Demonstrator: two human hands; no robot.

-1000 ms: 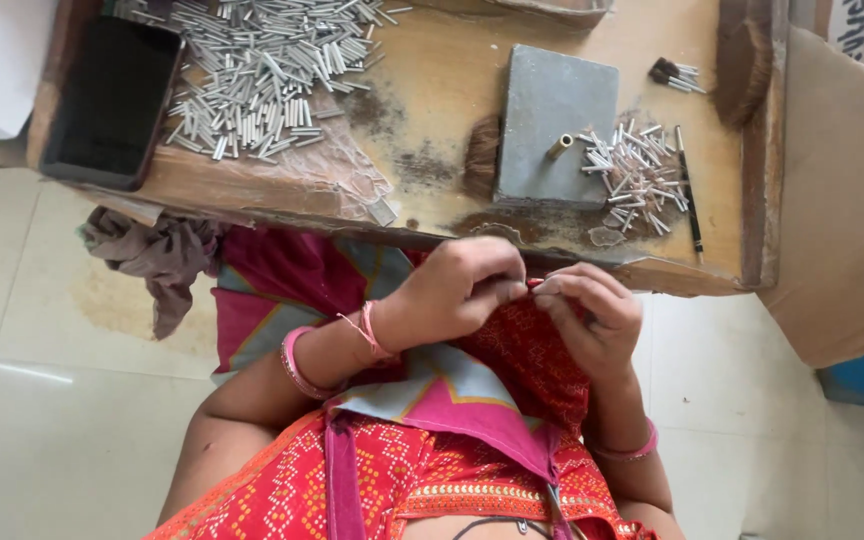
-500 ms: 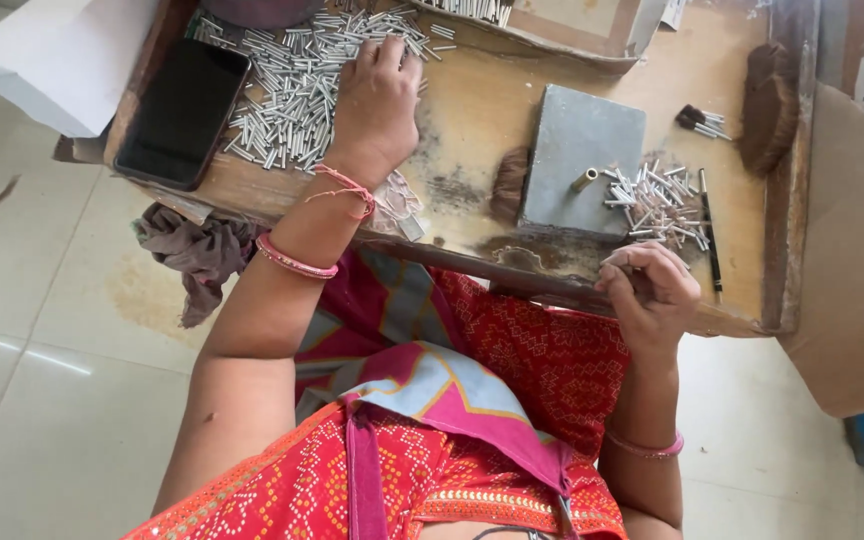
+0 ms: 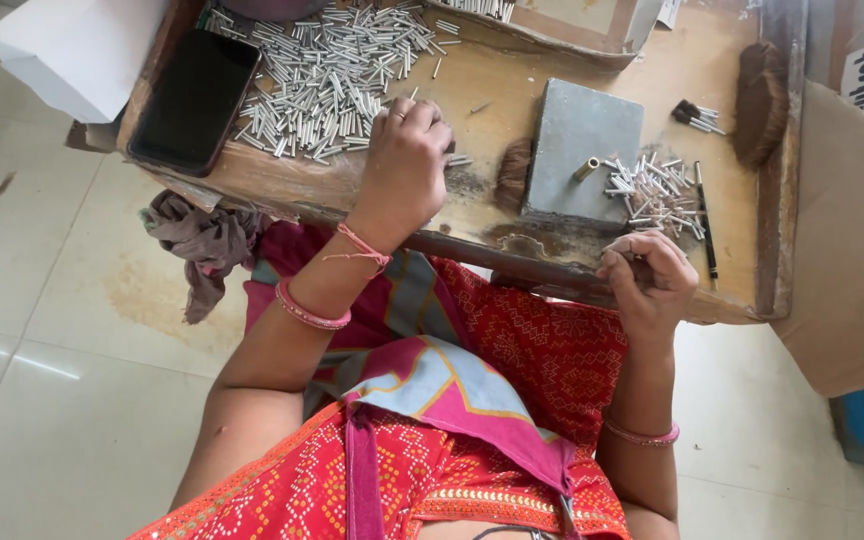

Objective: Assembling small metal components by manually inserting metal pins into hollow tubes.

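A worn wooden tray point(image 3: 512, 70) sits over pale floor tiles point(image 3: 42, 400). Her left hand point(image 3: 407, 160) curls loosely beside the metal tubes point(image 3: 322, 75); her right hand point(image 3: 647, 280) is fisted, contents hidden.

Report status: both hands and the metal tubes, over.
Left hand knuckles down at the edge of the big tube pile, grip hidden. Right hand curled shut at tray edge, contents unseen. Grey block between them.

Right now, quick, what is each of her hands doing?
Left hand: curled, fingers down on the small metal tubes; a grip cannot be told.
Right hand: closed at the wooden tray edge; contents hidden.
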